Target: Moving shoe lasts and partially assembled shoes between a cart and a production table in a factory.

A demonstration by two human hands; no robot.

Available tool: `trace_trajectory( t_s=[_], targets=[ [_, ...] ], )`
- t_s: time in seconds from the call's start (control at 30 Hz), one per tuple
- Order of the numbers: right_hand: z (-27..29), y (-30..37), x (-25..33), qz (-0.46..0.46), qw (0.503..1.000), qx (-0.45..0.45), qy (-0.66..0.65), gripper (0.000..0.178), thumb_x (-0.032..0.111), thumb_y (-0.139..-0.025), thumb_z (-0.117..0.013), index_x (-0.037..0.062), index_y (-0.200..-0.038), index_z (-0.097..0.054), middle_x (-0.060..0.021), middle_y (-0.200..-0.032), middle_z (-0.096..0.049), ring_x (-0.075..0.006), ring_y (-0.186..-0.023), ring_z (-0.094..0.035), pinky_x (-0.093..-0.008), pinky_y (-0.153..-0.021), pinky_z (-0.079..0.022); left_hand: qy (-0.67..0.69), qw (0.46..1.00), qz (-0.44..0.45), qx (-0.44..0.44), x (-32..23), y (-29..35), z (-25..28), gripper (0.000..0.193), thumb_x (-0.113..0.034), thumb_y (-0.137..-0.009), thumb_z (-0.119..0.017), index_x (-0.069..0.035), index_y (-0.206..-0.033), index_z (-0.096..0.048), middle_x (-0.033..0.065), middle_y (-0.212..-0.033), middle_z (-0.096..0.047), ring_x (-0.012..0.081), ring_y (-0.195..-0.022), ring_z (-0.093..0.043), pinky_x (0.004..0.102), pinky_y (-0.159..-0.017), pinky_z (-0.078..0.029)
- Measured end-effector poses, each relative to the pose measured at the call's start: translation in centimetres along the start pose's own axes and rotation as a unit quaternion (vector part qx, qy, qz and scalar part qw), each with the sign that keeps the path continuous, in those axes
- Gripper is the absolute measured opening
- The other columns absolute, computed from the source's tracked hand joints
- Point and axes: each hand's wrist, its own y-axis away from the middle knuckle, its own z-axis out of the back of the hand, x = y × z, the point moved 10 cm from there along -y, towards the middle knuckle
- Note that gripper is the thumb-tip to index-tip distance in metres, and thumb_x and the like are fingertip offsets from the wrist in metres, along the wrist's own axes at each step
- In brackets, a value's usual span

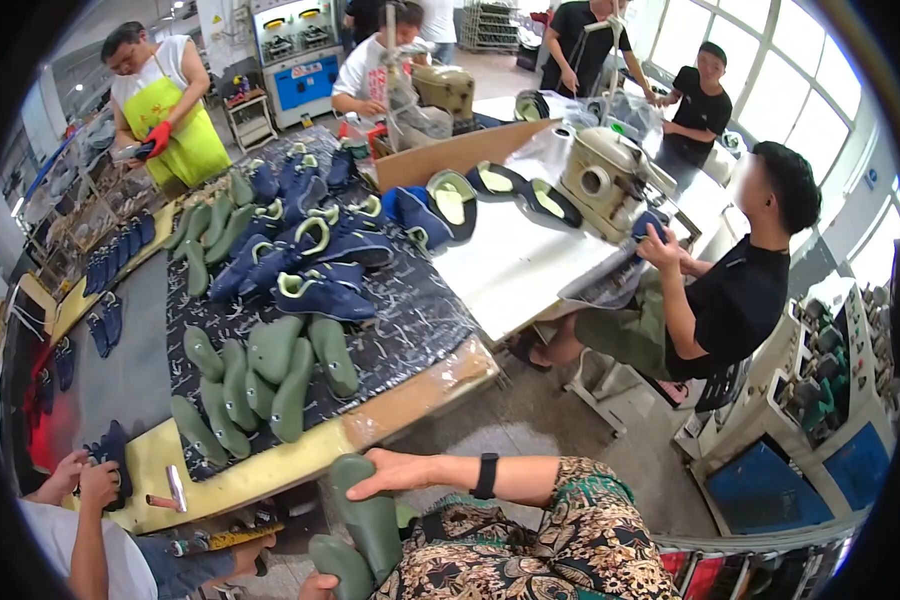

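Observation:
My right hand [402, 472], with a black band at the wrist, grips the upper end of a long green shoe last [370, 525] close to my patterned clothing. At the bottom edge, my left hand [318, 586] is closed on a second green shoe last [340, 566]; most of that hand is cut off. The two lasts are side by side and appear to touch. Just beyond, on the table corner, lies a group of green shoe lasts [270, 350]. Behind them are piled navy shoes [325, 297] with lime linings.
A black-covered table [420, 330] has a taped yellow edge. A hammer [175, 490] lies there, beside a person [80, 540] handling a shoe. Another person [740, 290] sits right, near a beige sewing machine [610, 170] on a white table. A conveyor [130, 350] carries shoes at left.

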Motion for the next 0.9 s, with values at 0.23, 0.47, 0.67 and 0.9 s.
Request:
trace_trajectory(
  t_s=[0.23,0.47,0.67,0.9],
  targets=[
    [2.3,-0.1,3.4,0.017,0.985,0.010,0.170,0.032,0.024,-0.071,-0.066,-0.0013,-0.090,-0.060,-0.0064,-0.078,-0.062,-0.0126,-0.070,-0.056,-0.0254,-0.062,-0.046,-0.107,0.982,-0.084,0.134,2.7,-6.9,5.0,0.007,-0.002,-0.081,-0.044,0.000,-0.083,-0.051,0.0023,-0.083,-0.053,0.0172,-0.072,-0.040,0.0320,-0.069,-0.037],
    [3.1,0.6,-0.3,-0.077,0.972,0.132,0.181,0.033,0.018,-0.070,-0.069,-0.0012,-0.094,-0.058,-0.0046,-0.080,-0.061,-0.0109,-0.071,-0.055,-0.0250,-0.060,-0.045,-0.093,0.955,-0.136,0.246,-1.8,-8.7,2.4,0.025,-0.016,-0.075,-0.051,0.002,-0.093,-0.051,0.0111,-0.091,-0.054,0.0236,-0.079,-0.048,0.0352,-0.074,-0.041],
    [7.7,0.3,0.1,-0.094,0.991,0.091,0.032,0.034,0.016,-0.070,-0.068,-0.0035,-0.096,-0.059,-0.0060,-0.082,-0.061,-0.0113,-0.071,-0.056,-0.0249,-0.060,-0.045,0.397,0.872,0.016,0.286,-4.6,-10.0,0.0,0.060,-0.038,-0.066,-0.064,0.004,-0.107,-0.052,0.0212,-0.101,-0.056,0.0306,-0.090,-0.057,0.0391,-0.080,-0.047],
    [12.9,-3.5,6.3,-0.086,0.978,0.033,-0.189,0.044,0.016,-0.075,-0.065,-0.0083,-0.109,-0.049,-0.0110,-0.088,-0.061,-0.0142,-0.078,-0.061,-0.0224,-0.058,-0.049,0.492,0.870,-0.012,0.030,-0.2,-13.0,3.8,0.075,-0.054,-0.070,-0.052,0.005,-0.116,-0.041,0.0260,-0.104,-0.052,0.0444,-0.093,-0.052,0.0562,-0.084,-0.040]
  ],
)
